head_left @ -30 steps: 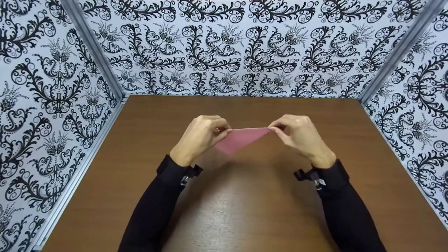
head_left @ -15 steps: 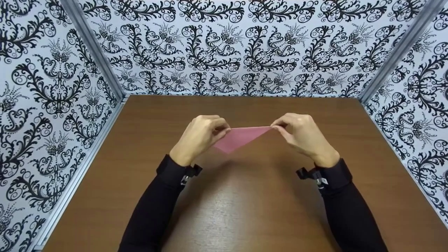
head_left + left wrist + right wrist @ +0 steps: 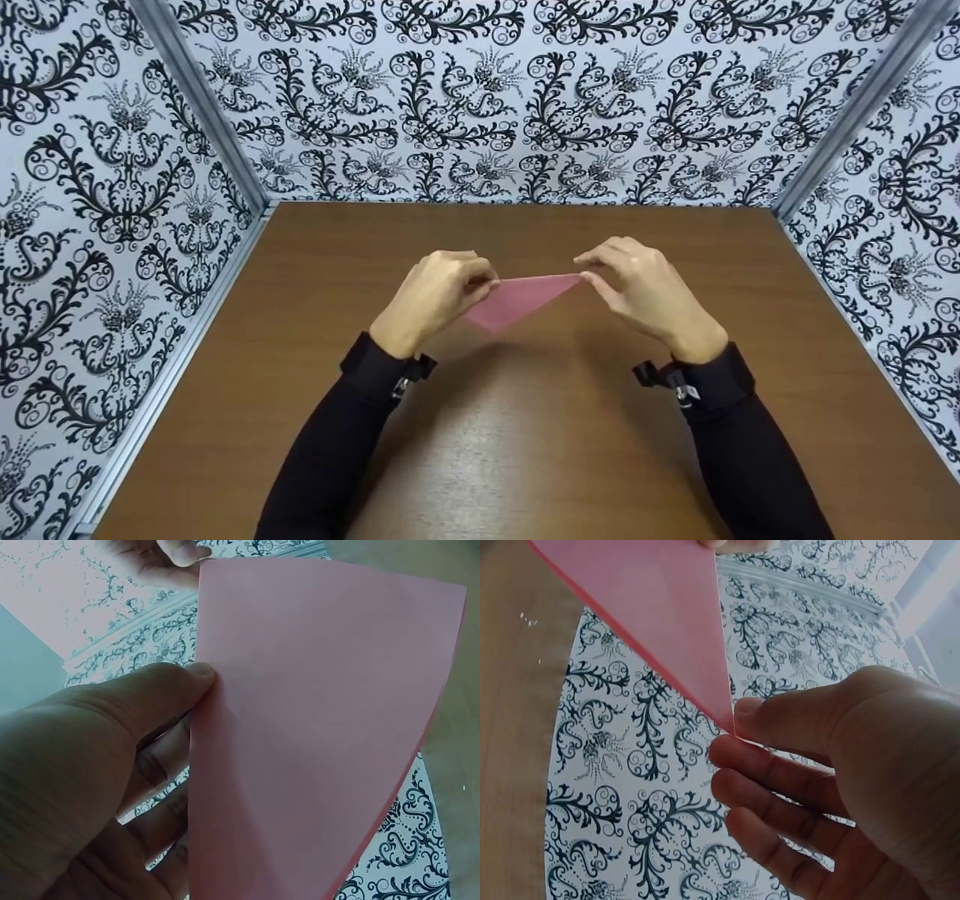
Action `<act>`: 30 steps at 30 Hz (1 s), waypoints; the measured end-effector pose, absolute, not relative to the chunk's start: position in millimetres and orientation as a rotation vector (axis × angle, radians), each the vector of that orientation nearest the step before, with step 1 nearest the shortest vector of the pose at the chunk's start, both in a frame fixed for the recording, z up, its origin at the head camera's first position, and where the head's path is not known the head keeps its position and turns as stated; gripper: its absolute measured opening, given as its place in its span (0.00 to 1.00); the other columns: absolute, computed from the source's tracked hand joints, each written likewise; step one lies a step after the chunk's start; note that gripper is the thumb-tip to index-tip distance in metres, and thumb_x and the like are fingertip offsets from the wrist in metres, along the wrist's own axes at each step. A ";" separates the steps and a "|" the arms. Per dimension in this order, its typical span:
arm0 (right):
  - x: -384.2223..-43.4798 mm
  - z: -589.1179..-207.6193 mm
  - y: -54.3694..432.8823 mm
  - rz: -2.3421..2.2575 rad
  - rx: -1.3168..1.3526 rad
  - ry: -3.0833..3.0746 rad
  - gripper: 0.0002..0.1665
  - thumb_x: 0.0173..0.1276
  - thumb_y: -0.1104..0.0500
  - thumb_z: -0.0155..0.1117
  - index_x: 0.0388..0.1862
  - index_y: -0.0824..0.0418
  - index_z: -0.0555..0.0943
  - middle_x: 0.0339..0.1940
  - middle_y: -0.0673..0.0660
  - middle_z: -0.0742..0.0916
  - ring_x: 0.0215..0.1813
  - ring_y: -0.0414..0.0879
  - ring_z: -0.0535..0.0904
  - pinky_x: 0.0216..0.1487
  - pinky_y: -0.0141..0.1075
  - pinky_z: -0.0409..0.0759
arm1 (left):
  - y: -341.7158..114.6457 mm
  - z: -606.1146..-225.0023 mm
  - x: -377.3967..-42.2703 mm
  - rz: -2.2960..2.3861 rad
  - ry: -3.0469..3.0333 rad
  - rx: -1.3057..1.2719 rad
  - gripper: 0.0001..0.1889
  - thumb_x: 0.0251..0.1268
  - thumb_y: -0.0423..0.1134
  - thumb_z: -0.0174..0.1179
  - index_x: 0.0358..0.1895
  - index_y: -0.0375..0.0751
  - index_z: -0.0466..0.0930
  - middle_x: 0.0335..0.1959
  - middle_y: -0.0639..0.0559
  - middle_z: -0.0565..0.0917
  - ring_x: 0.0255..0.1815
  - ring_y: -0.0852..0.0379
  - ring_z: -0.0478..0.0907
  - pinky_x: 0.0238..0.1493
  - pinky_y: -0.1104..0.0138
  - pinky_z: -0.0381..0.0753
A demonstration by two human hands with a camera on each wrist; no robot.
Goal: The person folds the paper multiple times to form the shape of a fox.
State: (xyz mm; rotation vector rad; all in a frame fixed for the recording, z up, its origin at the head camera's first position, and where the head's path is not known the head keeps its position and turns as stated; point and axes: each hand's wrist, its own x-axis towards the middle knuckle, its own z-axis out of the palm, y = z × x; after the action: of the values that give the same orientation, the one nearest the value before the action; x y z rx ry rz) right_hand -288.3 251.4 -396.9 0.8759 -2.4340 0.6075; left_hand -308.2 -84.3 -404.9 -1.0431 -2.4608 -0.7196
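A pink sheet of paper (image 3: 517,300), folded to a triangle-like shape, hangs between my two hands above the table, one corner pointing down. My left hand (image 3: 435,296) pinches its upper edge, with the thumb flat on the near face in the left wrist view; the fingers behind are partly hidden by the paper. At the sheet's sharp right corner, my right hand (image 3: 637,292) holds the tip by the thumb. In the right wrist view the thumb (image 3: 780,716) lies against that tip, and the other fingers are spread loosely below it.
Beneath the hands lies a brown wooden table (image 3: 525,450). Walls (image 3: 480,97) with a black scroll pattern on white stand at the back and both sides, joined by grey metal posts (image 3: 202,105). Both forearms wear black sleeves with wrist-mounted cameras.
The right hand's fingers have lifted slightly apart from its thumb. First it shifted a little outward, to the right. The left hand and paper have barely moved.
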 end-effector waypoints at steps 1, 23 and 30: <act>-287.4 -397.4 249.3 0.597 0.893 -2.416 0.12 0.81 0.65 0.81 0.59 0.63 0.94 0.55 0.61 0.97 0.58 0.59 0.94 0.65 0.56 0.94 | -83.0 -405.0 -307.5 -0.714 -2.464 -1.046 0.04 0.85 0.37 0.75 0.48 0.44 0.98 0.43 0.50 0.97 0.41 0.54 0.94 0.46 0.60 0.97; -281.3 -414.7 203.8 0.697 1.133 -2.217 0.06 0.78 0.68 0.82 0.50 0.64 0.93 0.44 0.58 0.95 0.44 0.49 0.94 0.46 0.39 0.96 | -61.5 -408.2 -291.2 -0.620 -2.275 -1.177 0.05 0.85 0.39 0.75 0.50 0.43 0.97 0.42 0.51 0.96 0.38 0.56 0.94 0.45 0.64 0.96; -278.1 -414.8 201.7 0.723 1.133 -2.224 0.04 0.80 0.67 0.81 0.49 0.64 0.92 0.41 0.59 0.95 0.41 0.49 0.93 0.44 0.40 0.95 | -54.2 -412.1 -286.8 -0.570 -2.194 -1.163 0.04 0.85 0.40 0.75 0.48 0.45 0.96 0.39 0.53 0.93 0.35 0.59 0.92 0.39 0.65 0.95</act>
State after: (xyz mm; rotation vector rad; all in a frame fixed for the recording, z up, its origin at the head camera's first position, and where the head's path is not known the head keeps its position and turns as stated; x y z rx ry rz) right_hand -278.1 201.7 -414.8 1.1332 -2.2244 0.7227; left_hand -286.8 -54.2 -412.1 -1.1626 -2.1940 -0.5698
